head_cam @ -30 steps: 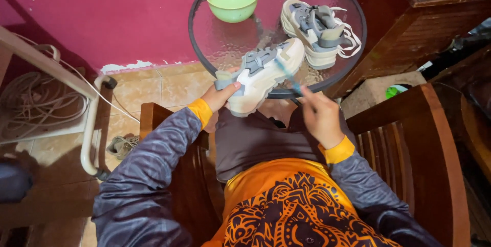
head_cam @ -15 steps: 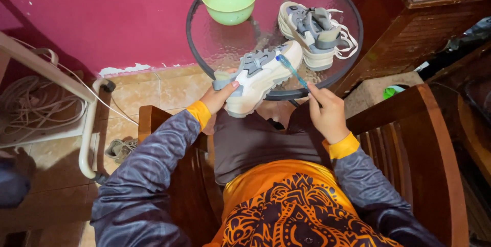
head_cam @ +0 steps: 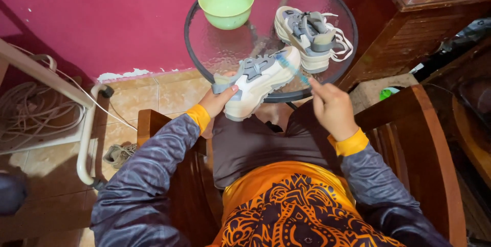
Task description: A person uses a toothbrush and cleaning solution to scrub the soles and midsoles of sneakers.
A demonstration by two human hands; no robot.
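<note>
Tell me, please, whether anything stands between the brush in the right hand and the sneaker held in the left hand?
Nothing visible does. The right hand holds the blue brush with its head right at the toe of the sneaker, which the left hand grips by the heel above the glass table's near edge.

Left hand [head_cam: 219,101]: grips heel of cream-grey sneaker [head_cam: 258,80].
Right hand [head_cam: 333,110]: holds blue toothbrush [head_cam: 290,68], bristles on sneaker toe.
Glass table [head_cam: 225,52]: green bowl [head_cam: 226,2], second sneaker [head_cam: 307,34].

Green bowl [head_cam: 226,2] near counter's [head_cam: 215,52] far edge; second sneaker [head_cam: 309,37] by its right edge; wooden cabinet [head_cam: 409,27]; coiled cable [head_cam: 36,114] on floor.
</note>
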